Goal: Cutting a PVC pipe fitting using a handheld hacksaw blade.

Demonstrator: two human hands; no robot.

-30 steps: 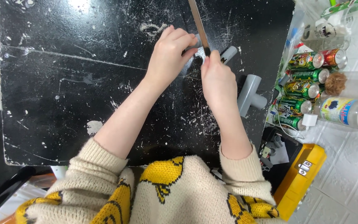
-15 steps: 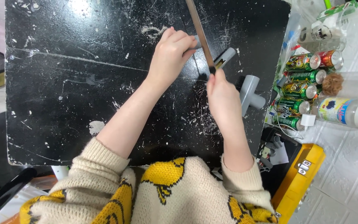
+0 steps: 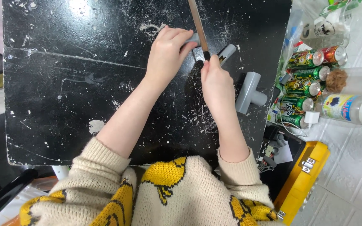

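I see my left hand [image 3: 168,52] wrapped over one end of a short grey plastic pipe [image 3: 225,53], pinning it flat on the scuffed black table [image 3: 63,104]. The pipe's long axis runs slantwise, its free end poking out beyond my right hand [image 3: 216,83], up and to the right of it. My right hand is closed around the handle of a narrow hand saw [image 3: 198,27], whose blade runs away from me, crossing the pipe nearly square between the two hands. So the pipe lies directly under the blade, my left hand just left of that crossing and my right hand just nearer my body.

Just right of my right hand, apart from it, lies a grey T-shaped pipe fitting [image 3: 250,92]. Farther right, off the table edge, green and red drink cans [image 3: 302,83] lie in a cluster on their sides beside a clear plastic jar [image 3: 348,109]. Down by my right elbow stands an open yellow toolbox [image 3: 302,175]; what is inside looks like small hardware, though I cannot tell exactly.
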